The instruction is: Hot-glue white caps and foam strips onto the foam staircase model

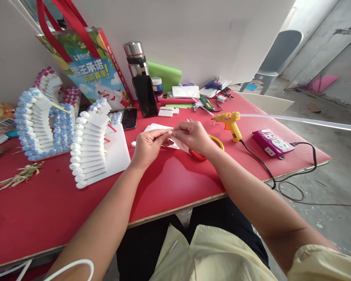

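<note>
My left hand (146, 147) and my right hand (194, 136) meet over the red table, thumbs and fingers pinched together on a small piece of thin white paper (183, 145). Its top looks rolled or bunched between the fingertips, and part of it is hidden by them. Beneath and behind the hands lie more white sheets (155, 127). A small white roll (133, 144) rests beside my left hand. Close to my right wrist is a red and yellow loop (219, 141), perhaps scissor handles, partly covered by the hand.
Left stand a white fan-shaped paper piece (90, 146) on a white board and a blue-tipped one (36, 125). A yellow glue gun (231, 124) with its cord and a purple power strip (272, 143) lie right. Behind are a phone (130, 118), a flask (136, 58) and a bag (90, 74).
</note>
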`<state>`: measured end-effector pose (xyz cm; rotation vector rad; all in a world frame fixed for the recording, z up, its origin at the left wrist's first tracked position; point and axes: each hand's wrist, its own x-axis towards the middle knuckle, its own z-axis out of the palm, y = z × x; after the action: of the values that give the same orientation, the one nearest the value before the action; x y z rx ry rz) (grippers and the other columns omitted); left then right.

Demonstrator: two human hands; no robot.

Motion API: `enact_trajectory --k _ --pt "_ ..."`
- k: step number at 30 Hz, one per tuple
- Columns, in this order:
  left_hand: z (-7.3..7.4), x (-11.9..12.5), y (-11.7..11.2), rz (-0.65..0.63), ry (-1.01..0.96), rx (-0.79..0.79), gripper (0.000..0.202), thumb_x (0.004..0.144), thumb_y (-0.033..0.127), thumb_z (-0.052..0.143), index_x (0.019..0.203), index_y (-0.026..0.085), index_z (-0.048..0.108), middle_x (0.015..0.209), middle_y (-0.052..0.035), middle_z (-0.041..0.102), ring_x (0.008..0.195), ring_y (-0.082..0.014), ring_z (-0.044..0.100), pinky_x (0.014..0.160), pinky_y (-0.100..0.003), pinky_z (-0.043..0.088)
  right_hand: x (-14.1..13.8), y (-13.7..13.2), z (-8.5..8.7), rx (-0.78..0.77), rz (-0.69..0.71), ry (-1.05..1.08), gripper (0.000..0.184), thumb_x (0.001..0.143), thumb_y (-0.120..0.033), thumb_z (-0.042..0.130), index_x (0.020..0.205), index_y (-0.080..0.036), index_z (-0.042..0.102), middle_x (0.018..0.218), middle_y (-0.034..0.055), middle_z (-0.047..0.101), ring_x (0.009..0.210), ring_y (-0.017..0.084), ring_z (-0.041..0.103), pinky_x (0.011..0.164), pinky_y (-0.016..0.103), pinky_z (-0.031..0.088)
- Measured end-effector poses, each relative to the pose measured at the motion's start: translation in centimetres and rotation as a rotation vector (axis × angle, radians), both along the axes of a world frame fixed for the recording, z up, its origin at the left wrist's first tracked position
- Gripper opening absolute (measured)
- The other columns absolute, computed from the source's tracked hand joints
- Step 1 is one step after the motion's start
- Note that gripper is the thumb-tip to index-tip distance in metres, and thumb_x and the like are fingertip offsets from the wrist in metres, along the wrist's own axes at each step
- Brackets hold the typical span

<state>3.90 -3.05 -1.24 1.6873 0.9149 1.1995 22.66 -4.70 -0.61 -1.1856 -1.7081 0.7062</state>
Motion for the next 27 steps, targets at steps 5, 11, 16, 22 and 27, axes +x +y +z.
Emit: enact_trajectory --k 5,11,16,22,27 --pt "0.2 -0.4 0.4 -0.043 -0.022 -0.085 0.032 0.072 0.045 0.086 0.087 0.017 0.083 0.079 -0.0075 0.077 0.071 -0.0211 0.072 0.073 -0.034 0.062 0.2 0.0 0.2 -0.017 0.08 0.008 0.02 0.086 -0.033 0.065 0.084 -0.017 0.075 0.076 0.0025 0.071 0.074 0.017 0.061 0.067 0.027 0.042" --pt "-0.1 -0.1 0.5 -0.064 -0.046 -0.137 0.031 0.074 0.04 0.085 0.091 0.015 0.078 0.083 -0.0066 0.075 0.073 -0.0187 0.07 0.075 -0.033 0.06 0.2 0.0 0.3 -0.003 -0.062 -0.068 0.019 0.082 -0.036 0.069 0.078 -0.017 0.07 0.071 0.0015 0.067 0.069 0.016 0.056 0.063 0.027 0.038" --pt "-0.3 0.0 0.7 -0.109 -0.04 -0.125 0.03 0.078 0.041 0.082 0.091 0.016 0.073 0.082 -0.0048 0.07 0.076 -0.0176 0.068 0.077 -0.032 0.058 0.0 -0.6 0.7 0.106 -0.021 -0.098 0.015 0.085 -0.032 0.065 0.079 -0.019 0.07 0.076 0.0024 0.067 0.073 0.016 0.056 0.066 0.027 0.039" --pt "0.1 -0.2 0.8 -0.113 -0.069 -0.061 0.025 0.082 0.039 0.079 0.093 0.018 0.07 0.079 -0.0028 0.069 0.072 -0.0146 0.065 0.074 -0.027 0.053 1.0 0.7 0.9 -0.497 0.148 0.566 0.051 0.085 -0.068 0.061 0.081 -0.018 0.069 0.068 0.0069 0.065 0.062 0.02 0.06 0.058 0.031 0.048" --pt "0.4 -0.4 0.7 -0.115 -0.068 -0.033 0.026 0.082 0.039 0.079 0.094 0.018 0.07 0.082 -0.0032 0.069 0.073 -0.0152 0.065 0.073 -0.028 0.054 1.2 1.2 0.8 -0.913 0.455 0.777 0.046 0.094 -0.058 0.054 0.089 -0.015 0.069 0.08 0.0133 0.073 0.071 0.027 0.07 0.069 0.042 0.058"
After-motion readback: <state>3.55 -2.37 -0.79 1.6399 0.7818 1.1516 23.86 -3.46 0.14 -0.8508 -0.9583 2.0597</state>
